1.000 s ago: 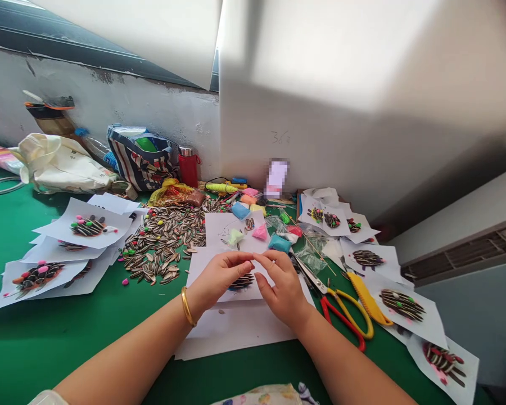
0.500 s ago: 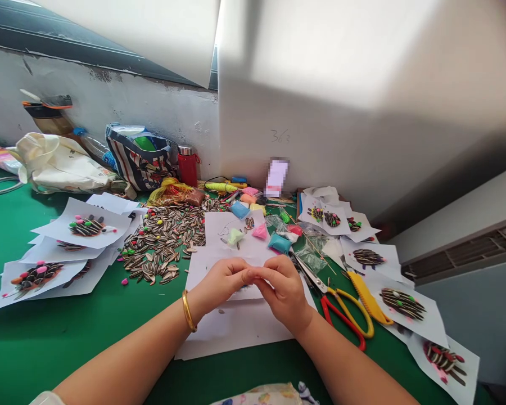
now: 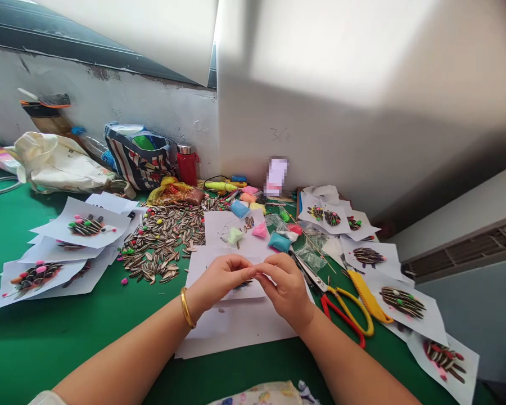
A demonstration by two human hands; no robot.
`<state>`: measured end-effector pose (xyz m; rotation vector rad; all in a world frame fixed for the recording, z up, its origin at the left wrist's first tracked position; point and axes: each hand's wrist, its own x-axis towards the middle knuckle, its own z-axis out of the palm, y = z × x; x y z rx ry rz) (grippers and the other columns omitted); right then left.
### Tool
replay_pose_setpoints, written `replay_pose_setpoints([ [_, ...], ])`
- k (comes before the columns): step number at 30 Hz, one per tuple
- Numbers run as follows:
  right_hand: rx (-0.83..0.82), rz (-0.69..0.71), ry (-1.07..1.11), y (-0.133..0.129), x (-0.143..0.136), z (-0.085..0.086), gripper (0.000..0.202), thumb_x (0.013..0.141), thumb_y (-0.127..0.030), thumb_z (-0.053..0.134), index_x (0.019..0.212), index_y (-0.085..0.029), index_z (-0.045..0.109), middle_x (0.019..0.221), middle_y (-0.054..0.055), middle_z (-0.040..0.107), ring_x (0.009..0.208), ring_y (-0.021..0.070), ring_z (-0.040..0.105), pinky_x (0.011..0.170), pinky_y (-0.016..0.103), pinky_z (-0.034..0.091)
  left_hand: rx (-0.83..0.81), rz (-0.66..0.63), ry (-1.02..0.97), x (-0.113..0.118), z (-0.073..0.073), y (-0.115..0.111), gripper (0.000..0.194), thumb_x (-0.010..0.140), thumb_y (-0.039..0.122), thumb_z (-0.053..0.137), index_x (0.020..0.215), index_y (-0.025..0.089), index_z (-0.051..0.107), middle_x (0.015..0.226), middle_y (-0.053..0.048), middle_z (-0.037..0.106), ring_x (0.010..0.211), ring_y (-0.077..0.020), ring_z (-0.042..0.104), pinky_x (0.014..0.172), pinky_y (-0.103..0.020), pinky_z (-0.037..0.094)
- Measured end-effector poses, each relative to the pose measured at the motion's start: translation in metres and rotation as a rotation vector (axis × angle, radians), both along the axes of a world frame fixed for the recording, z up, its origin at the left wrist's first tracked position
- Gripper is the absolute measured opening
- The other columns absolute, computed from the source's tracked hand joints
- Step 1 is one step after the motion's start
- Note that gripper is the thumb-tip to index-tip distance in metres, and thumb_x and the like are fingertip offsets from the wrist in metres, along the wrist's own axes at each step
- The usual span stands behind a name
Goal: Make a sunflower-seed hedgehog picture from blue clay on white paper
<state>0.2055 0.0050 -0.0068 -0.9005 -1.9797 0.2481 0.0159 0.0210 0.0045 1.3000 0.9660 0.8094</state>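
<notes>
My left hand (image 3: pixel 225 279), with a gold bangle (image 3: pixel 187 308) at the wrist, meets my right hand (image 3: pixel 284 287) at the fingertips. Thumbs and forefingers of both are pinched together; whatever lies between them is too small or hidden to make out. Below them is a stack of white paper (image 3: pixel 236 332), and a dark drawing or seed piece shows partly under the fingers. Just beyond lies another sheet with a pale green clay lump (image 3: pixel 235 236) and a pink clay lump (image 3: pixel 260 230). A blue clay packet (image 3: pixel 279 242) sits behind my right hand.
Loose sunflower seeds (image 3: pixel 164 239) are heaped to the left. Scissors with red and yellow handles (image 3: pixel 346 309) and a yellow comb-edged tool (image 3: pixel 369 297) lie right. Seed-picture sheets (image 3: pixel 86 222) flank both sides. Bags and a red flask (image 3: pixel 187 165) stand along the wall.
The hands stay joined at the fingertips and have shifted only slightly. The fingers have opened a little more of the dark marks on the sheet beneath to view.
</notes>
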Motion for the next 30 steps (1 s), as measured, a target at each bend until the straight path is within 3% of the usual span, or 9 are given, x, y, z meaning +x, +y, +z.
replay_pose_setpoints([
  [11,0.009,0.013,-0.035,0.001,-0.001,0.002,0.017,0.087,-0.016,0.061,0.098,-0.024,0.070,0.085,0.005,0.064,0.080,0.0188,0.058,0.072,0.036,0.049,0.040,-0.045,0.037,-0.003,-0.009,0.002,0.036,0.076,0.050,0.071,0.081,0.014,0.069,0.078,-0.005,0.065,0.072,-0.0155,0.055,0.065,-0.026,0.044],
  [16,-0.189,0.023,0.178,0.002,-0.001,0.008,0.011,0.090,-0.023,0.059,0.094,-0.023,0.070,0.080,0.003,0.063,0.077,0.0166,0.059,0.070,0.032,0.051,0.043,0.026,-0.007,-0.003,-0.001,0.002,0.035,0.077,0.050,0.070,0.076,0.015,0.066,0.070,-0.001,0.060,0.064,-0.0128,0.051,0.059,-0.024,0.042],
  [24,-0.253,0.030,0.267,0.003,-0.002,0.006,0.022,0.091,-0.017,0.055,0.106,-0.024,0.070,0.092,0.004,0.068,0.086,0.0165,0.063,0.077,0.032,0.053,-0.056,0.039,-0.106,0.001,0.006,-0.001,0.037,0.076,0.043,0.073,0.103,0.017,0.073,0.098,-0.008,0.071,0.086,-0.0193,0.062,0.078,-0.031,0.048],
  [30,-0.298,0.043,0.226,0.005,-0.003,0.005,0.022,0.089,-0.021,0.057,0.108,-0.023,0.069,0.094,0.005,0.068,0.087,0.0175,0.063,0.076,0.032,0.054,-0.073,0.090,-0.086,0.001,0.001,0.000,0.036,0.077,0.048,0.069,0.092,0.015,0.072,0.076,-0.005,0.068,0.073,-0.0171,0.060,0.068,-0.029,0.047],
])
